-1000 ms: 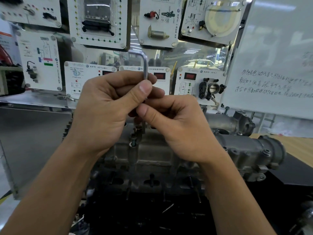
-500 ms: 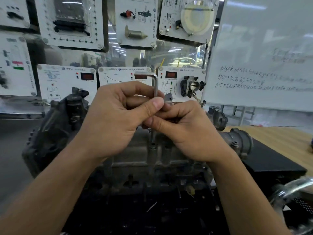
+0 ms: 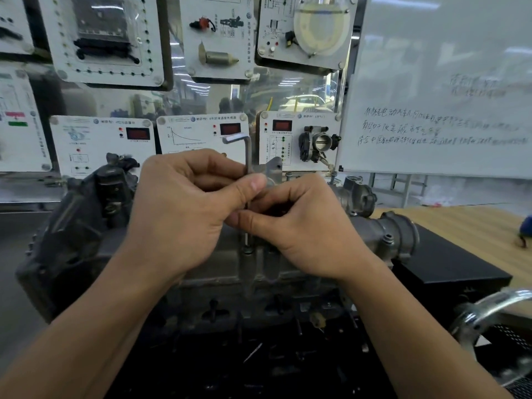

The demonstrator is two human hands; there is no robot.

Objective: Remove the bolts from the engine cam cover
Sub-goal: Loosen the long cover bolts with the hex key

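both hands [image 3: 184,214] [image 3: 305,226] pinch the upright hex key [image 3: 248,156] over a bolt [image 3: 247,250].

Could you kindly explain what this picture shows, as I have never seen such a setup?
There is no robot here: a person works with bare hands, and the one picture comes from a camera worn on the head, looking forward and down. The left hand and right hand both pinch the upright shaft of an L-shaped hex key. Its lower end reaches down to a bolt on the grey metal engine in front. Behind stand training panels and, at right, a whiteboard with handwriting.
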